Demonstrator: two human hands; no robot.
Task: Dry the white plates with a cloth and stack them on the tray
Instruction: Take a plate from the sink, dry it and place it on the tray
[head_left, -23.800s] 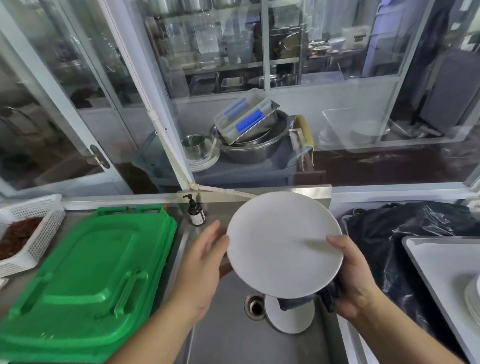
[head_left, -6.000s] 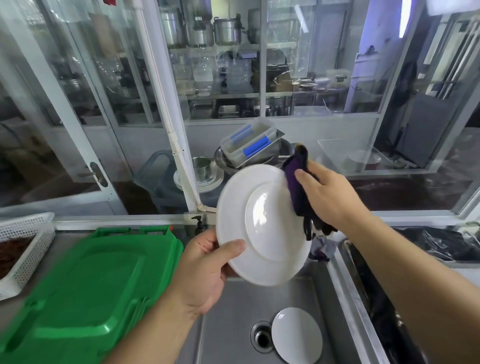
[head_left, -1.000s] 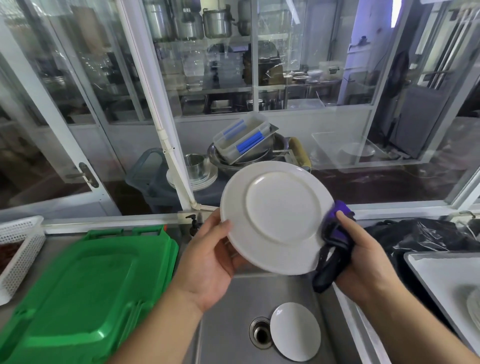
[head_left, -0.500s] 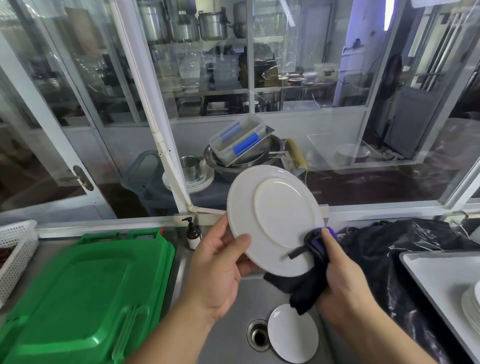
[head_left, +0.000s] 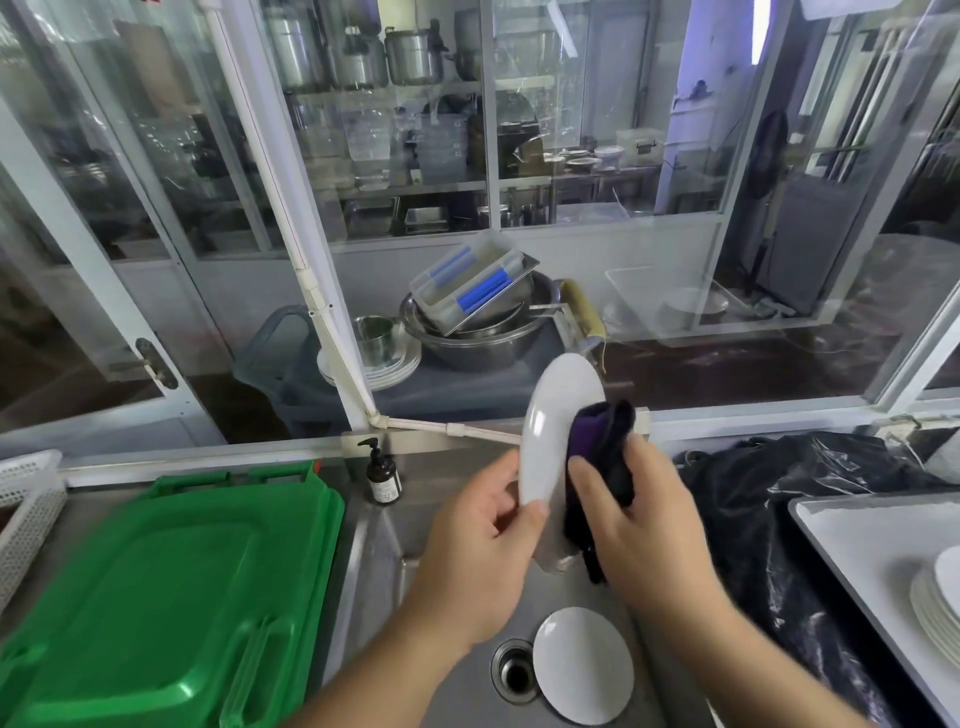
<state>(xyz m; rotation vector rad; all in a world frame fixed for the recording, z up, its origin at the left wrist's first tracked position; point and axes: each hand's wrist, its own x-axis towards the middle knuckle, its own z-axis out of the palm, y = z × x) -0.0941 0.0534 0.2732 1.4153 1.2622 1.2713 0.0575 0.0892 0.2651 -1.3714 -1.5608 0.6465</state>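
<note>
I hold a white plate (head_left: 550, 431) nearly edge-on above the steel sink (head_left: 457, 696). My left hand (head_left: 483, 551) grips its lower rim. My right hand (head_left: 644, 525) presses a dark purple cloth (head_left: 597, 457) against the plate's right face, fingers curled round the cloth. Another white plate (head_left: 584, 665) lies in the sink beside the drain (head_left: 514, 673). At the right edge a white tray (head_left: 857, 545) carries a stack of white plates (head_left: 940, 597).
A green plastic lid (head_left: 171, 592) covers the counter at left, with a white basket (head_left: 26, 504) beyond it. A small pump bottle (head_left: 383, 473) stands at the sink's back corner. A black plastic bag (head_left: 779, 499) lies between sink and tray. Glass windows stand behind.
The plate has turned from facing me to nearly edge-on. My right hand moved the cloth from the lower rim up onto the plate's right face.
</note>
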